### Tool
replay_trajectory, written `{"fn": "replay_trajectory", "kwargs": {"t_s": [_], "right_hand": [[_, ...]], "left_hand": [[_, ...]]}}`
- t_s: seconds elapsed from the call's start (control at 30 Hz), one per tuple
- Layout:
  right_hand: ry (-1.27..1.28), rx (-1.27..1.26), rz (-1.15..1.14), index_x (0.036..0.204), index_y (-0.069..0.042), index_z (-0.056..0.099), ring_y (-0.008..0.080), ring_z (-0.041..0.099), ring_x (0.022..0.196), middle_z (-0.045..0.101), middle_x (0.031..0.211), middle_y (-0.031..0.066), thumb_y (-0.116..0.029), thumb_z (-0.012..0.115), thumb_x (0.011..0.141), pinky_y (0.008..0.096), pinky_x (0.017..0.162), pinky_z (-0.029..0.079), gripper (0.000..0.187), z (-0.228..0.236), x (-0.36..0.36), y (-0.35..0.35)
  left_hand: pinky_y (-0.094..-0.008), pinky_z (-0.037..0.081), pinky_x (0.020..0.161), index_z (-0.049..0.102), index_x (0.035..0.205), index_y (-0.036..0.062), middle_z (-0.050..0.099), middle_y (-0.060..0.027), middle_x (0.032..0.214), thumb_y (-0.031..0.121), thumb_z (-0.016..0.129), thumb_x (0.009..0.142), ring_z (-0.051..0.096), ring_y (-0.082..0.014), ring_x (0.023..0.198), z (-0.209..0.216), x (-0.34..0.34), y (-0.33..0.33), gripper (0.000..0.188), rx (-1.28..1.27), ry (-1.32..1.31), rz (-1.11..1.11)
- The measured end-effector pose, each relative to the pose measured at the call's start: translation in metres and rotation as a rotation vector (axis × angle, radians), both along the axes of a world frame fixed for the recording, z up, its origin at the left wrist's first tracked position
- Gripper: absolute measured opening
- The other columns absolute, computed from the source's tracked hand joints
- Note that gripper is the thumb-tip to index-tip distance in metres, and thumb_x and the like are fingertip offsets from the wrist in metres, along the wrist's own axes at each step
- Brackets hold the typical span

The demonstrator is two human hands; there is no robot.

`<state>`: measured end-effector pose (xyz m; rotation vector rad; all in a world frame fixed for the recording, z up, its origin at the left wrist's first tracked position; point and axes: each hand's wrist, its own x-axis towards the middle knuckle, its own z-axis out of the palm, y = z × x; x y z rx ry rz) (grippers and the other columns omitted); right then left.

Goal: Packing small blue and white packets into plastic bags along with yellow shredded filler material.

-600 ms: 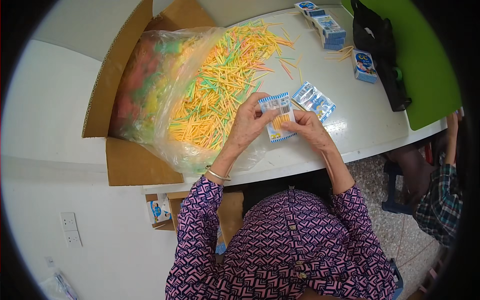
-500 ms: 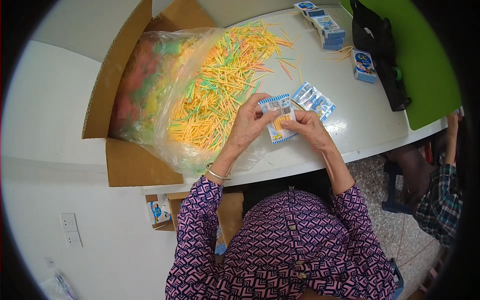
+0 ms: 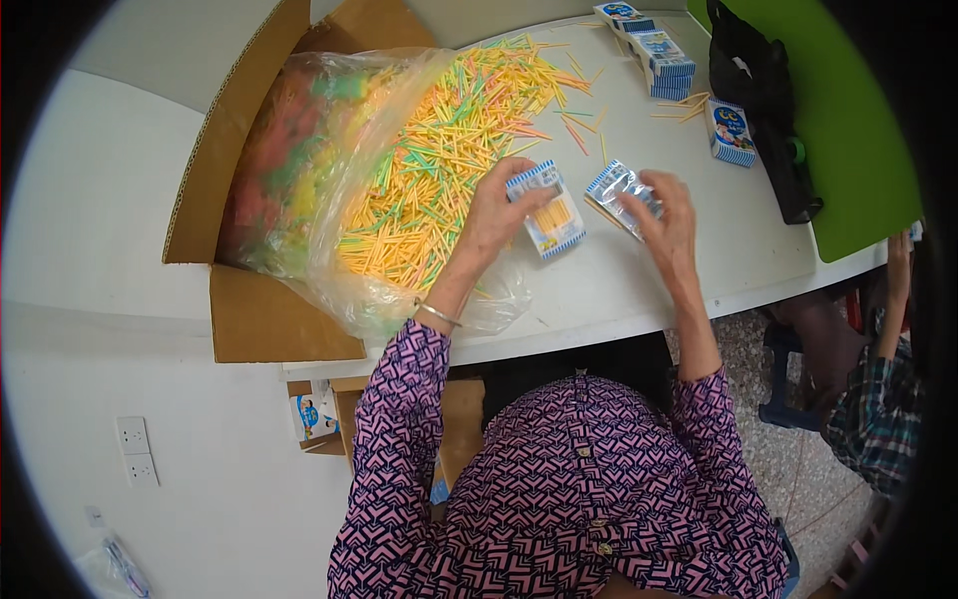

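Note:
My left hand (image 3: 494, 215) pinches a small flat packet (image 3: 552, 225), white and blue with striped ends, above the table. Yellow sticks, like those in the pile, show through the clear lower part of this packet. To its right, my right hand (image 3: 667, 220) has its thumb and fingers on a second, silvery-blue packet (image 3: 611, 185) at the table. My fingers cover much of that packet's right side. A few thin sticks lie along its lower left edge. The big heap of yellow, green and pink sticks (image 3: 429, 200) spreads just left of my left hand.
An open cardboard box (image 3: 235, 150) lined with a clear plastic bag (image 3: 349, 180) stands at the left. Stacked packets (image 3: 667, 65), another packet stack (image 3: 730, 130) and a black bag (image 3: 748, 70) lie by a green panel (image 3: 848, 130). Another person's arm (image 3: 896, 290) is at far right.
My right hand has let go of the packet with yellow sticks and moved right onto the silvery-blue one. My left hand has moved slightly up and left, still holding its packet.

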<state>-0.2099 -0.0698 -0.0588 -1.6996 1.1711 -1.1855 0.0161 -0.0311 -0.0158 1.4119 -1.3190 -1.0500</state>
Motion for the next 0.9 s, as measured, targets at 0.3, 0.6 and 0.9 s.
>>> {"fn": "replay_trajectory", "kwargs": {"t_s": [0.3, 0.6, 0.9], "right_hand": [[0.464, -0.313, -0.184, 0.083, -0.001, 0.067, 0.0271, 0.050, 0.090, 0.057, 0.093, 0.0095, -0.017, 0.069, 0.075, 0.0379, 0.077, 0.039, 0.018, -0.036, -0.022, -0.033], [0.129, -0.390, -0.012, 0.092, 0.000, 0.066, 0.0230, 0.057, 0.089, 0.062, 0.093, 0.0097, -0.008, 0.070, 0.076, 0.0328, 0.079, 0.043, 0.019, 0.023, -0.001, 0.009], [-0.008, 0.071, 0.433, 0.090, 0.003, 0.064, 0.0113, 0.053, 0.073, 0.061, 0.079, 0.0056, -0.011, 0.070, 0.078, 0.0257, 0.066, 0.042, 0.019, 0.033, 0.017, 0.032]], "left_hand": [[-0.0402, 0.038, 0.093, 0.056, 0.102, 0.0005, 0.053, -0.0158, 0.112, 0.020, 0.070, 0.075, 0.047, -0.0328, 0.108, -0.015, -0.010, 0.001, 0.036, -0.347, -0.504, 0.141], [-0.0339, 0.044, 0.081, 0.060, 0.098, -0.0004, 0.061, -0.0126, 0.095, 0.023, 0.069, 0.078, 0.057, -0.0250, 0.091, 0.007, -0.033, 0.014, 0.032, -0.362, -0.447, 0.050], [-0.0218, 0.045, 0.063, 0.067, 0.093, -0.0006, 0.066, -0.0019, 0.076, 0.013, 0.064, 0.085, 0.057, -0.0058, 0.071, 0.009, -0.024, 0.053, 0.016, -0.077, -0.192, -0.020]]}}
